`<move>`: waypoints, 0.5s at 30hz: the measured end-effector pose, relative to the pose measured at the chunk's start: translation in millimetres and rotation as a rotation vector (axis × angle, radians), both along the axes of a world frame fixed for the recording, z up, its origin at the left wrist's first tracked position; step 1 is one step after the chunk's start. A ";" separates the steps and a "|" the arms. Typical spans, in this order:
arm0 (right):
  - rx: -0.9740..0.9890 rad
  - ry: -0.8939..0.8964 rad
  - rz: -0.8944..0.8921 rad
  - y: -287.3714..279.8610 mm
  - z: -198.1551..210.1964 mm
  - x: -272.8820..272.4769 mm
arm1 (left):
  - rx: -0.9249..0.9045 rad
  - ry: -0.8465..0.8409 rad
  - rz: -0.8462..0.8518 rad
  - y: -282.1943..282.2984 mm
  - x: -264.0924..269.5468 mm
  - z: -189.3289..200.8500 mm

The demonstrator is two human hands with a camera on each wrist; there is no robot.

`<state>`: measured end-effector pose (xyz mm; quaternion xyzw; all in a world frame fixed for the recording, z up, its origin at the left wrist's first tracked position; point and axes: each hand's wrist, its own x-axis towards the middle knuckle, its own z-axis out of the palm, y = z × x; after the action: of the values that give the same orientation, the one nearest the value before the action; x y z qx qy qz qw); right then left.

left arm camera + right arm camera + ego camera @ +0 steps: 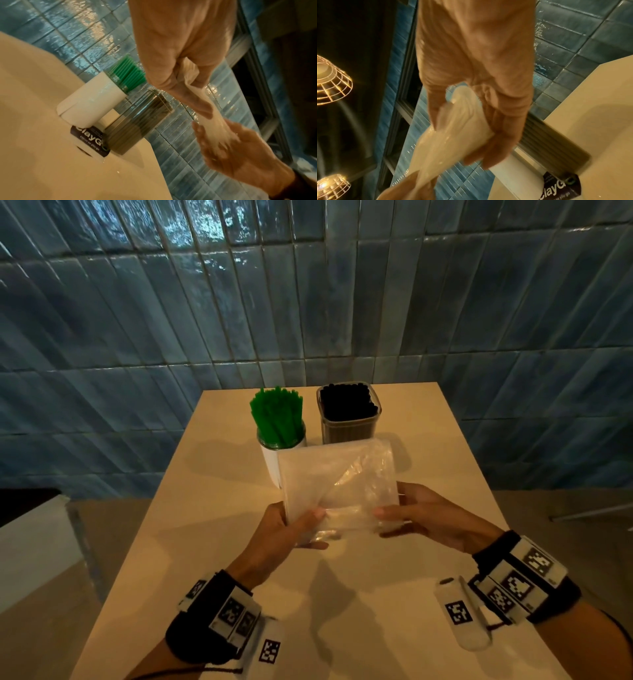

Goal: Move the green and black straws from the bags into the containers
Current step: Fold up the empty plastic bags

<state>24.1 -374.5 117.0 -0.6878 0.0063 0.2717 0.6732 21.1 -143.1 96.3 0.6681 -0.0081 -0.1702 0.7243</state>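
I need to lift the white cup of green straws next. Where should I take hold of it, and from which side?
Grip the white cup around its bare lower wall, coming from the left. The green straws fan out above its rim, the clear box of black straws stands close on its right, and the held plastic bag covers its front.

The support surface is a light beige table (428, 474) set against a blue tiled wall. Two containers stand directly on it near the far edge. The white cylindrical container (270, 462), on the left, holds upright green straws (277, 414). The clear square container (349, 430), just beside it on the right, holds black straws (346, 402). A dark printed label (89, 140) shows at the white container's base.
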 end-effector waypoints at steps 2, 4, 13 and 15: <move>0.006 -0.012 -0.018 -1.9 1.4 -0.6 | -0.085 0.075 -0.040 2.3 -0.7 3.1; 0.019 -0.047 -0.054 -1.1 5.3 0.5 | -0.185 0.157 -0.083 3.3 -0.4 3.8; -0.174 -0.212 0.046 -10.9 16.0 10.0 | -0.109 0.065 -0.178 28.4 14.3 0.5; -0.283 -0.265 0.127 -13.0 17.9 10.3 | -0.052 -0.049 -0.216 40.8 22.5 12.2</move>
<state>34.4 -387.4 134.9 -0.8042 -0.0879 0.2171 0.5463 43.6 -102.3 108.5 0.6484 -0.1023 -0.2307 0.7183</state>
